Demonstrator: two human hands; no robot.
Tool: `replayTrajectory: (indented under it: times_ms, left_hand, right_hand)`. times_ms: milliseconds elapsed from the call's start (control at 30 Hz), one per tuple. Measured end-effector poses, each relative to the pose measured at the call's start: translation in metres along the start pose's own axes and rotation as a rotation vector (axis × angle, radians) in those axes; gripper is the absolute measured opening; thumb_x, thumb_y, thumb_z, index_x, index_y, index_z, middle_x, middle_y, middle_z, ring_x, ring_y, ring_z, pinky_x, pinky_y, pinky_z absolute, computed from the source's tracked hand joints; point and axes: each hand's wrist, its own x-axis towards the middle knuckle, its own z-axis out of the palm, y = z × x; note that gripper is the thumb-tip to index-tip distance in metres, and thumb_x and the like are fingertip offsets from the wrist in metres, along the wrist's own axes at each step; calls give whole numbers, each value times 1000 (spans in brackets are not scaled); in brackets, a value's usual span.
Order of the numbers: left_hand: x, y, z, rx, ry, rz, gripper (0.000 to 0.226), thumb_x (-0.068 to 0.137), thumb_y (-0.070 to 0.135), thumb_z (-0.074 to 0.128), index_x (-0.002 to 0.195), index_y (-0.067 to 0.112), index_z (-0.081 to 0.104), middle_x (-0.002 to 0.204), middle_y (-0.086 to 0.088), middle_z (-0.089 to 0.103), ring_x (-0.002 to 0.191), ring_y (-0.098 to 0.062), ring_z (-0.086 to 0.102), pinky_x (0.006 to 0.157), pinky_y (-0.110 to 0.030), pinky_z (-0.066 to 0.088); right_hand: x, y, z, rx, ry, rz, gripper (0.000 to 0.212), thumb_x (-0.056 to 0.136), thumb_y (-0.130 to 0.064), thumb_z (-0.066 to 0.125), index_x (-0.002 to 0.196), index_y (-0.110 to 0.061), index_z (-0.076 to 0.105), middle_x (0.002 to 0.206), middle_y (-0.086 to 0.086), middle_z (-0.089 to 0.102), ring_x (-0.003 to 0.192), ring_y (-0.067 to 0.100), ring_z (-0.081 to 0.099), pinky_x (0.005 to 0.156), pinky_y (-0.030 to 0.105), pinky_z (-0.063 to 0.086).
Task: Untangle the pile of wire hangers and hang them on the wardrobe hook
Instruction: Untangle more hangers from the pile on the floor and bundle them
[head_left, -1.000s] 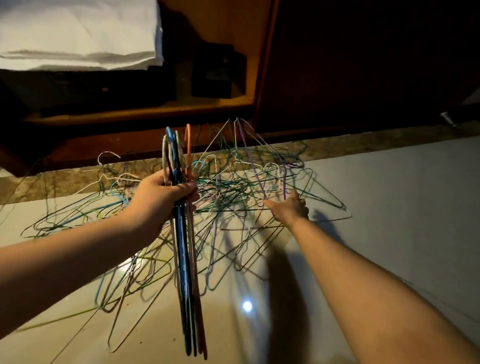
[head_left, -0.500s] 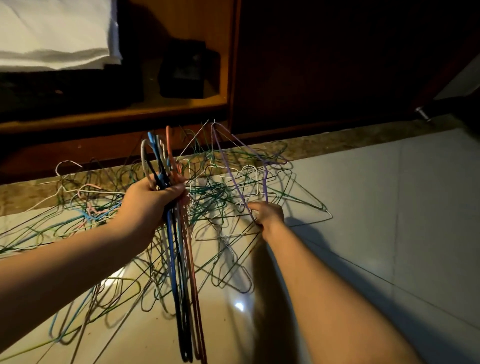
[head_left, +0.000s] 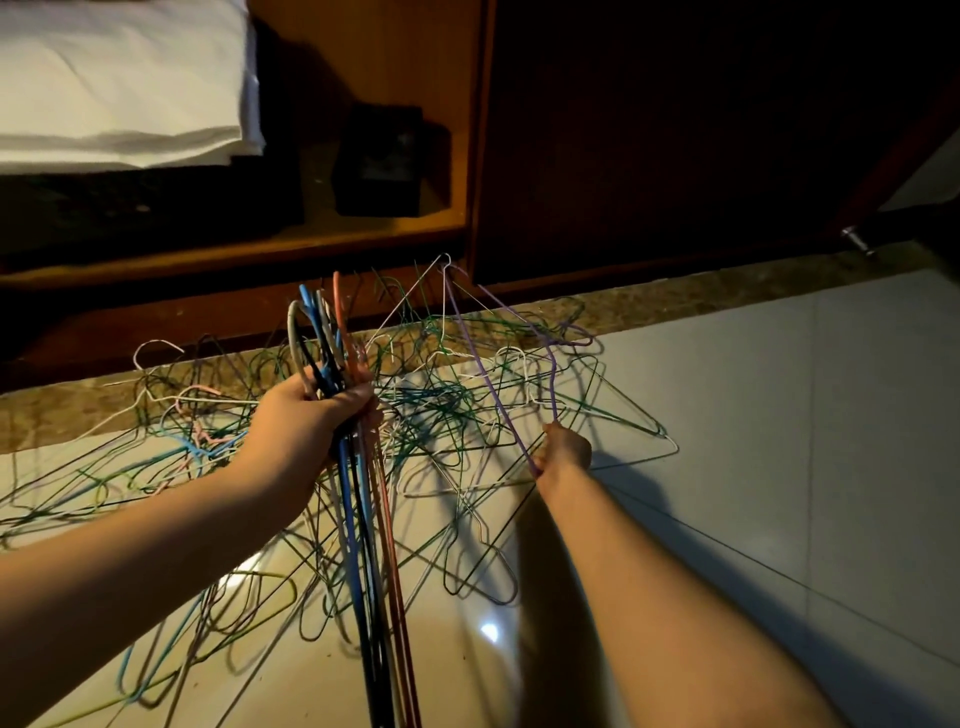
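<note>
Across the floor (head_left: 779, 467), a tangled pile (head_left: 447, 415) of wire hangers is sprawling, most awaiting sorting and none seen hung. The left hand (head_left: 306, 421) is gripping a freed bundle (head_left: 363, 519), hooks pointing up, long axis running vertically. The right hand (head_left: 563, 449) is pinching a purple hanger (head_left: 498, 374), which is standing on end above the pile.
</note>
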Motion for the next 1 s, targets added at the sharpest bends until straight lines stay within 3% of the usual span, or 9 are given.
replayTrajectory:
  times_ms: [167, 300, 467, 667, 800, 1000]
  left_hand:
    - [1, -3, 3, 13, 5, -10, 12, 91, 4, 51, 92, 13, 59, 90, -8, 63, 80, -18, 62, 68, -30, 51]
    - [1, -4, 3, 21, -8, -17, 12, 91, 5, 50, 91, 13, 59, 92, -7, 63, 83, -19, 63, 74, -34, 52]
    - [1, -2, 1, 12, -15, -16, 13, 91, 4, 50, 91, 13, 59, 93, -8, 64, 85, -21, 64, 71, -33, 52]
    - [-3, 0, -3, 4, -30, 2, 14, 91, 3, 50, 92, 14, 59, 92, -8, 62, 81, -19, 62, 67, -30, 51]
    - [-5, 4, -4, -8, -30, 22, 13, 90, 3, 51, 91, 13, 59, 92, -9, 62, 82, -20, 62, 65, -29, 50]
    - [-10, 14, -7, -25, -33, 52, 11, 90, 3, 52, 90, 12, 58, 91, -8, 62, 81, -18, 62, 58, -23, 54]
  right_hand:
    - [1, 7, -15, 75, -5, 10, 24, 93, -8, 44, 75, -11, 59, 35, -7, 34, 26, 5, 24, 31, 14, 19]
    - [-11, 13, -20, 161, -10, 13, 23, 94, -7, 43, 78, -10, 59, 53, -1, 32, 27, 4, 22, 31, 14, 16]
    - [-31, 17, -14, 203, 6, 62, 22, 94, -7, 44, 75, -9, 56, 54, -1, 31, 24, 4, 20, 29, 14, 16]
    - [-42, 31, -14, 125, 64, 30, 19, 93, -8, 44, 85, -9, 61, 61, 9, 44, 28, 7, 23, 30, 15, 18]
    - [-60, 30, -14, 201, 75, -67, 19, 91, -4, 45, 79, -9, 59, 55, 2, 36, 35, 9, 24, 33, 12, 17]
    - [-73, 48, -9, 206, 118, -224, 27, 90, -7, 45, 67, -15, 58, 60, -3, 45, 52, 11, 35, 49, 22, 26]
